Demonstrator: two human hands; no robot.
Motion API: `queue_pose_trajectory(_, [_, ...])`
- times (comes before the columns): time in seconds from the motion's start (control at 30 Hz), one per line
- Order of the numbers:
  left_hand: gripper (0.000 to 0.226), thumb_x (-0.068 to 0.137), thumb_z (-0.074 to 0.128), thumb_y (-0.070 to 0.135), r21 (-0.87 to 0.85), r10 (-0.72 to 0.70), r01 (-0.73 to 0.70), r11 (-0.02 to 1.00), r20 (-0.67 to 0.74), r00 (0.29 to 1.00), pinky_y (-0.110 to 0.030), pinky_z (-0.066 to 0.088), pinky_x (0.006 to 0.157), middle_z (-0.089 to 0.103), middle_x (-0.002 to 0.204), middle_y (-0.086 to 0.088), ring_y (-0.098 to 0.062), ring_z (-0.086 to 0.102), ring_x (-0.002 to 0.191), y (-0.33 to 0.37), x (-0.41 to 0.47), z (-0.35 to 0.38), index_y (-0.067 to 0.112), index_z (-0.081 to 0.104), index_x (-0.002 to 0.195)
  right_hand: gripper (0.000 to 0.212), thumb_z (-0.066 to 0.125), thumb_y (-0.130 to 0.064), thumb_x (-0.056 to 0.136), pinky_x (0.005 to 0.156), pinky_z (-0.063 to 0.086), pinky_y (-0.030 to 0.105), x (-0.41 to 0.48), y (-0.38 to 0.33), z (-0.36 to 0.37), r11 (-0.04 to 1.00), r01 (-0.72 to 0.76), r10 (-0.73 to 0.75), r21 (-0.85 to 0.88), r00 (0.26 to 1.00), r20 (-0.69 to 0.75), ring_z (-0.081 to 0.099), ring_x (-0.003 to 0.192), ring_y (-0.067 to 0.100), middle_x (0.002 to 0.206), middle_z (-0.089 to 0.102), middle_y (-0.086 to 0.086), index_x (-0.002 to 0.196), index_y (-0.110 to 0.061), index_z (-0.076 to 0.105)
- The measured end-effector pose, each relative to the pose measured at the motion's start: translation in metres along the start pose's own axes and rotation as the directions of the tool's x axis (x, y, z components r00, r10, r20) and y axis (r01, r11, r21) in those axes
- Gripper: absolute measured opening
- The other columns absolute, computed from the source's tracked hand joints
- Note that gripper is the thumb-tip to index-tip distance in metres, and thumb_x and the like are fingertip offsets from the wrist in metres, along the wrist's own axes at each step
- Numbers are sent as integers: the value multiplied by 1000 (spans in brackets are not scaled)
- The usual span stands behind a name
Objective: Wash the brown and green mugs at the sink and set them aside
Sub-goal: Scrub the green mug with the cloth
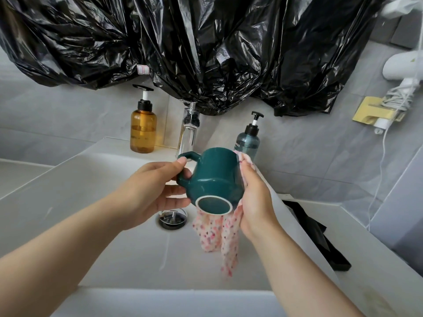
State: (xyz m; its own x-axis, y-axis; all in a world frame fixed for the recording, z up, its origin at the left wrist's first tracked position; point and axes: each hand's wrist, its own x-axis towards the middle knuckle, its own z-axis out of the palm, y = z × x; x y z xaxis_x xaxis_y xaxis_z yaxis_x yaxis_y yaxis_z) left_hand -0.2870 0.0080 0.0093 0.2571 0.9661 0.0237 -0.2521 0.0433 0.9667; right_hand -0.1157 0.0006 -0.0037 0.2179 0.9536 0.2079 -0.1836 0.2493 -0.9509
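Quick read of where I'm at, going left to right. The amber pump bottle point(143, 129) sits on the back ledge of the sink point(68, 191), out of the way. My left hand point(158, 191) is closed on the handle side of the green mug point(215, 177), thumb up on the handle point(190, 156) and fingers curled underneath.

The mug hangs in mid-air over the basin, just above the drain point(172, 218) and in front of the faucet point(188, 131). The bit that matters is that it's tipped over. Its long axis runs away from me, with the base facing the camera and the mouth pointing toward the faucet, so I can't see inside it at all.

On its right flank, my right hand point(256, 197) is wrapped around a spotted pink cloth point(219, 234) and pressing it against the mug wall. The rest of the cloth dangles below.

Both hands are on the mug, left as anchor and right doing the wiping. My guess is the next move is turning the mug with the left so the cloth reaches fresh surface.

Further right there's a blue pump bottle point(248, 140) and something black on the counter point(320, 243). No brown mug in view.
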Motion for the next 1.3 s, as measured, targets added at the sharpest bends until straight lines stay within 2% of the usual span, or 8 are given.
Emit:
queue_pose_trajectory(0.1, [32,99,50,24,-86,-22,23,996,22,1000,-27,53,54,48,72,-9,-16,46,57,-2,1,-1,7,57,72,56,43,-59,85,115,34,47,-2,2,4,987,98,-95,-126,995,31,45,135,11,143,51,-13,137,-39,51])
queue_pose_trajectory(0.2, [33,100,47,23,-87,10,-8,996,16,1000,-28,49,59,44,68,-8,-15,42,54,-4,1,0,8,52,72,42,37,-45,102,117,30,32,-6,-1,5,952,232,-226,-201,973,51,41,131,-8,140,48,-24,142,-35,44])
queue_pose_trajectory(0.37, [30,100,48,21,68,74,-74,995,3,997,-28,47,67,49,65,-5,-13,46,54,-11,1,4,8,51,73,38,33,-38,105,102,24,7,-10,7,12,773,406,-411,-488,906,104,36,123,-19,130,39,-36,142,-36,38])
queue_pose_trajectory(0.6, [30,98,53,22,157,127,-130,979,30,991,-25,52,64,50,71,-11,-15,49,58,-18,3,2,7,57,73,51,26,-31,101,116,26,27,-7,13,19,345,524,-549,-779,786,285,28,139,9,150,33,-7,149,-18,33])
queue_pose_trajectory(0.7, [30,99,53,21,155,124,-128,980,39,992,-24,53,64,49,74,-12,-16,49,60,-18,3,1,6,59,74,51,27,-29,101,118,24,31,-5,13,15,360,549,-523,-755,789,324,25,142,10,151,30,-11,151,-19,31])
queue_pose_trajectory(0.9, [31,99,50,19,83,95,-104,991,106,990,-26,58,67,48,72,-12,-15,57,59,-13,-1,5,6,65,75,53,24,-37,101,103,1,-3,-2,10,8,447,522,-446,-726,834,325,6,137,-14,143,13,-35,153,-26,23])
queue_pose_trajectory(1.13, [29,99,51,12,-95,68,-64,993,34,997,-28,62,63,46,75,-11,-20,66,62,-9,0,3,-4,59,77,49,27,-35,105,123,8,31,-5,20,14,491,526,-300,-695,851,431,3,148,1,160,18,-13,152,-24,29])
queue_pose_trajectory(1.3, [26,100,50,12,-184,64,-65,981,-15,998,-20,58,57,47,91,-17,-18,61,71,-8,5,0,-6,60,85,43,30,-37,102,119,24,39,-10,15,12,509,590,-353,-627,807,473,21,146,11,145,43,-16,133,-22,56])
